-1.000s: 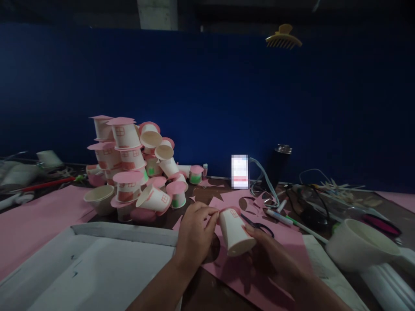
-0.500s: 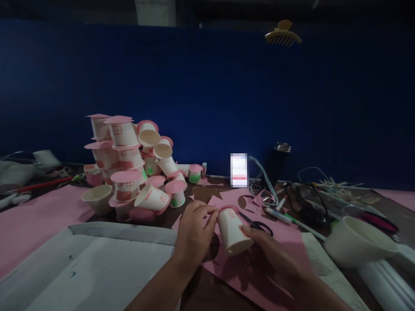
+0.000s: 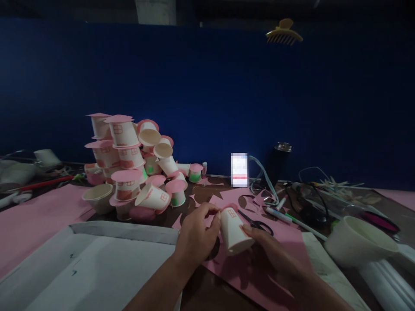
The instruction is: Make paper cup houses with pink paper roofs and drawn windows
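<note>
Two hands at a paper cup, fingertips at its pink disc

The paper cup (image 3: 234, 235) is held up over the pink sheet (image 3: 292, 236), tilted, its wide mouth low and its narrow end up, with a drawn red window on the side. A pink disc (image 3: 231, 207) sits across that narrow end. The left hand (image 3: 198, 231) has thumb and forefinger drawn together in a pinch on the disc's near-left edge. The right hand (image 3: 275, 252) is curled around the lower right of the cup, thumb on the side wall; its other fingers are mostly hidden behind.

The step in hand looks like seating the disc against the cup's end. From here, the next move calls for a firm right-hand hold that does not dent the thin wall, and light left-hand pressure around the edge so the disc stays centred. Whether it is stuck down already cannot be told.

Just beyond the cup, scissors (image 3: 259, 225) lie on the pink sheet, with pink scraps (image 3: 227, 197) behind and a few markers (image 3: 279, 215) to the right. Farther left stands a pile of cups (image 3: 128, 156) wearing similar discs, behind a shallow white box (image 3: 129, 231).
</note>
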Demonstrator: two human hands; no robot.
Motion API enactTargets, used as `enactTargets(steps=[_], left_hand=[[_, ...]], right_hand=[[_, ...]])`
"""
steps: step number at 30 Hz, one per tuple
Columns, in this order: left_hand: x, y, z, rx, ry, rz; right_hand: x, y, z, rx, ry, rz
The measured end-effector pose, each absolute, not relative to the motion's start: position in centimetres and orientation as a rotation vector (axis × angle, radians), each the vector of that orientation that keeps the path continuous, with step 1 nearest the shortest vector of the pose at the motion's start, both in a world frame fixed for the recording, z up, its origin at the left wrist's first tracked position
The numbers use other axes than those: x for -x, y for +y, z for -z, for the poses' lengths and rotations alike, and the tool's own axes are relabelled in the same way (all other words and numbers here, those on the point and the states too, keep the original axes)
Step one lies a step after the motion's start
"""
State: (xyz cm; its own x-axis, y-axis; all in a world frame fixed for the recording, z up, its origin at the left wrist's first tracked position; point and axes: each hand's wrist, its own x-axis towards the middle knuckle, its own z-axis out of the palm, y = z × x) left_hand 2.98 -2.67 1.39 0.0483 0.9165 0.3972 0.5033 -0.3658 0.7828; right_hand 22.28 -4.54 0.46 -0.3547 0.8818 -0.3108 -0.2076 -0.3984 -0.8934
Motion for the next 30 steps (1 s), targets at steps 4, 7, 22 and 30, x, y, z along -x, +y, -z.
enactTargets(steps=[4,7,22,30], left_hand=[[-3.1,-2.7,-1.6,-1.862,1.359,-1.267],[-3.0,-2.5,-1.8,-1.794,1.292,-1.241],[-2.3,-1.4,-1.9,-1.706,1.181,-1.158],[-2.2,-1.6,-2.1,-1.732,1.228,-1.155]], right_hand=[[-22.3,-4.6,-0.6,1.121,-1.015,-1.829],[-22.3,-4.5,-0.7,1.104,-1.016,-1.834],[-22.3,-4.4,-0.4,1.093,-0.913,-1.900],[-22.2,-4.4,-0.4,1.126,-0.894,-1.891]])
